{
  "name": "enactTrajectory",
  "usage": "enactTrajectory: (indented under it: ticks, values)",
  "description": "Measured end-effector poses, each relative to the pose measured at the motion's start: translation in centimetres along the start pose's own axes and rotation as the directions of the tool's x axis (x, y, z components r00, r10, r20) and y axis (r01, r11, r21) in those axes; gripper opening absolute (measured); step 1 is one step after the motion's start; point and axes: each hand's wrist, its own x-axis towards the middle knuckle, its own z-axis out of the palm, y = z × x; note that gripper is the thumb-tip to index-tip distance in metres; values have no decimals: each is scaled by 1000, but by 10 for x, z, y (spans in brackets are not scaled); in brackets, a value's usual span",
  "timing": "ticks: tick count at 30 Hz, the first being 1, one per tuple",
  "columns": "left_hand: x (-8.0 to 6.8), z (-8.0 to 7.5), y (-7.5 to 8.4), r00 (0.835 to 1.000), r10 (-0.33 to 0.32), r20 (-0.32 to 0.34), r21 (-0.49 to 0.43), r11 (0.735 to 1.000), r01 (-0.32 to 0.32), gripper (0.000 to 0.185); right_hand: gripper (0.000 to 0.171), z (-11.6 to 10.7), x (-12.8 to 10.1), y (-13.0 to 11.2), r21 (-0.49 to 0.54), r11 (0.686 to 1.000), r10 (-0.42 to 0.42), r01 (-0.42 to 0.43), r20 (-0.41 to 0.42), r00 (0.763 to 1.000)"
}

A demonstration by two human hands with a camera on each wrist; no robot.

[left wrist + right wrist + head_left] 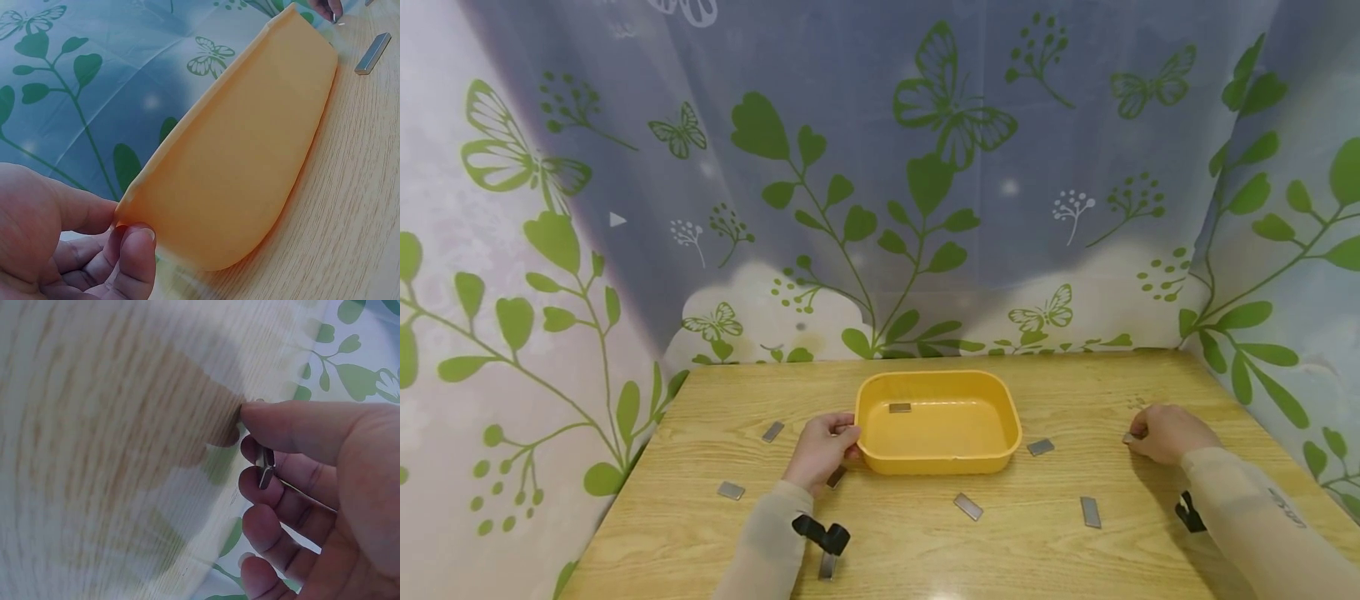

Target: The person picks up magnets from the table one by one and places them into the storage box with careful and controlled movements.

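A yellow plastic tub (938, 457) stands in the middle of the wooden table, with one small grey metal plate (899, 407) lying inside it. My left hand (824, 447) grips the tub's left rim (206, 112), thumb and fingers pinching the edge. My right hand (1165, 433) rests on the table at the right, fingers curled round a small metal plate (265, 469) that also shows in the head view as a metal plate (1127, 437) at its fingertips.
Several more grey metal plates lie loose on the wooden table (895, 550): one plate (772, 431) at the left, another plate (731, 490) nearer, a plate (1041, 447) right of the tub, a plate (967, 506) and a plate (1090, 512) in front. A leaf-patterned curtain (925, 167) closes in the back and sides.
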Motion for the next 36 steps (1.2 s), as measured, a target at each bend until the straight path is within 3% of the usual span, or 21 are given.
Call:
enactTrajectory:
  ticks: [15,29,36]
  values:
    - [0,0,0,1000,9,4,10,1000,-9,32,19,-3,-3,-7,2,999,-50,50,-84,995]
    - [-1,0,1,1000,7,2,5,1000,-7,32,11,-15,0,-23,-2,995,-97,97,-82,992]
    - [0,1,-1,1000,-2,-4,2,1000,2,31,15,-18,1,-34,9,992,-125,127,-99,987]
